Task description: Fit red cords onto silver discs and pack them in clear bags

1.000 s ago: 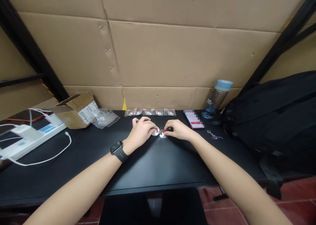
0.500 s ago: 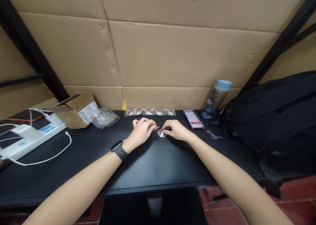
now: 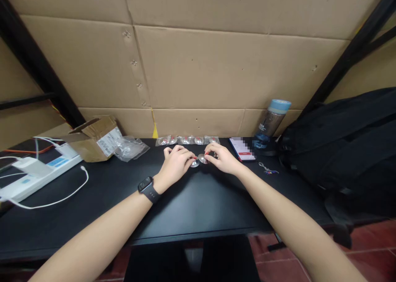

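Note:
Two small shiny metal discs with red centres are side by side over the black table, at its middle. My left hand [image 3: 177,165], with a black watch on the wrist, pinches the left disc [image 3: 194,163] by its red part. The right disc [image 3: 202,159] is pinched in the same way by my right hand [image 3: 223,159]. The discs' edges are close together; whether they touch I cannot tell. Behind my hands, several similar discs in clear wrappers [image 3: 185,140] lie in a row near the cardboard wall.
At the left are a white power strip [image 3: 40,178] with cables, an open cardboard box [image 3: 93,143] and a clear plastic bag [image 3: 131,148]. On the right are a phone [image 3: 242,148], a bottle [image 3: 269,125], a keychain [image 3: 271,172] and a black backpack [image 3: 346,150].
The right disc has lifted and tilted up a little, with my right hand slightly higher. The left disc has turned to show more of its face.

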Demonstrator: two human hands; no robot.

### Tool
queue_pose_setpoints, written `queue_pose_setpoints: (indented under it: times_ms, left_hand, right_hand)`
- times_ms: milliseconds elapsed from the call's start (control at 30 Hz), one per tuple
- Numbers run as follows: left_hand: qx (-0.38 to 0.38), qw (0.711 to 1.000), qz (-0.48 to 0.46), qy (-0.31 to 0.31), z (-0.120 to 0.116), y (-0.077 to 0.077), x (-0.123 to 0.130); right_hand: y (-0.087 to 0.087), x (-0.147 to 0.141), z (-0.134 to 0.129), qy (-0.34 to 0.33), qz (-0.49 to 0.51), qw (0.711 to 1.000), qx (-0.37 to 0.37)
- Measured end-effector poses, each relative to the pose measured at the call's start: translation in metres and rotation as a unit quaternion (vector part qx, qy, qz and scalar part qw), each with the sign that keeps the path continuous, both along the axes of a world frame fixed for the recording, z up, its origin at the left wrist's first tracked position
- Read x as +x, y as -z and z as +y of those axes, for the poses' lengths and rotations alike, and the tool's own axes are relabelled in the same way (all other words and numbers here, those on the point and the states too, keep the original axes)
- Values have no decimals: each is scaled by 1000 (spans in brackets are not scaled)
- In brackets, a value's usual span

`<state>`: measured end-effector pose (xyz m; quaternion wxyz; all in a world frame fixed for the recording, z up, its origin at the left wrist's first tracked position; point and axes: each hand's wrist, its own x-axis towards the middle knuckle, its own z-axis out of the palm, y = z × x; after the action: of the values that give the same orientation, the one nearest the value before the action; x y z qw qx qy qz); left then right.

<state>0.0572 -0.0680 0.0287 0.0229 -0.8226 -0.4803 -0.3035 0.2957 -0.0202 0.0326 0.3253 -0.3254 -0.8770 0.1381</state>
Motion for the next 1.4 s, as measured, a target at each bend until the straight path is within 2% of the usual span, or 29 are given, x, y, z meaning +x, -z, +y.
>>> queue_pose_setpoints:
  times_ms: [200,400,600,733,933,1133,1400]
  left_hand:
    - [-11,998,-43,-47,2,-1,1]
    - [-71,986,-127,-83,4,-4,3]
    - [-128,964,-227,-59,8,-1,3]
    - [-123,974,-187,-41,5,-2,4]
    - [-99,989,-84,-67,5,3,6]
    - [-93,991,-70,-70,12,14,4]
    - [-95,990,-76,-69,9,12,6]
  right_hand:
    - [5,-2,2,29,-7,999,26]
    - [2,-5,0,52,97,994,16]
    - [2,-23,-15,26,142,990,8]
    - [6,-27,-18,9,110,994,13]
    - [12,-26,-15,5,73,997,-11]
    - [20,-24,-8,-20,61,996,-59]
    - [17,-17,-5,-63,48,993,-85]
